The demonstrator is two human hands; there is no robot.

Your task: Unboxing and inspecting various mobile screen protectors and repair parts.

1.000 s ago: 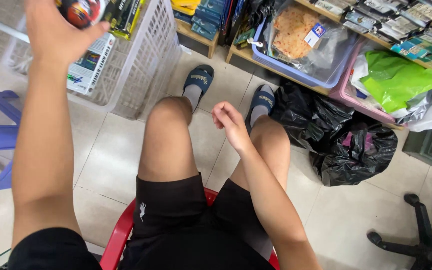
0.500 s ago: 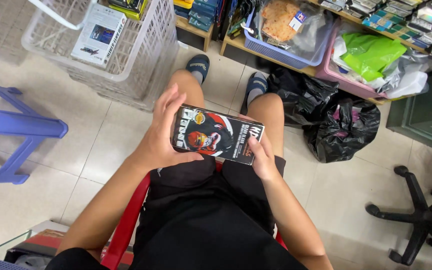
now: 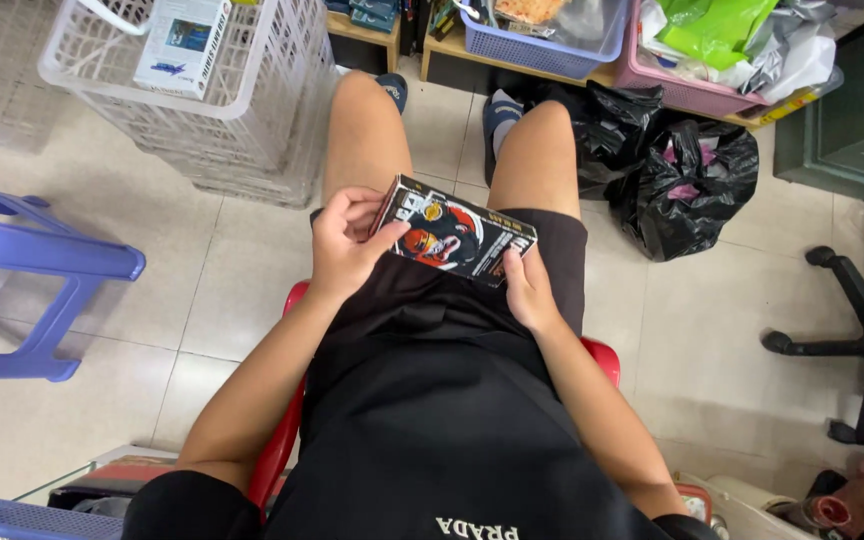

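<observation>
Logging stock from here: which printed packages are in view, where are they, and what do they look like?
Dark flat box: on the lap, held by left hand and right hand; black with red-orange picture.
White box: in the white basket, upper left; rectangular, blue picture.

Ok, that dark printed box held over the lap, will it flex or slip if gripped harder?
The box looks stiff: its edges stay straight between the left hand and right hand. Probably light, since fingertips at its ends carry it. The glossy-looking print may be a bit slippery.
</observation>
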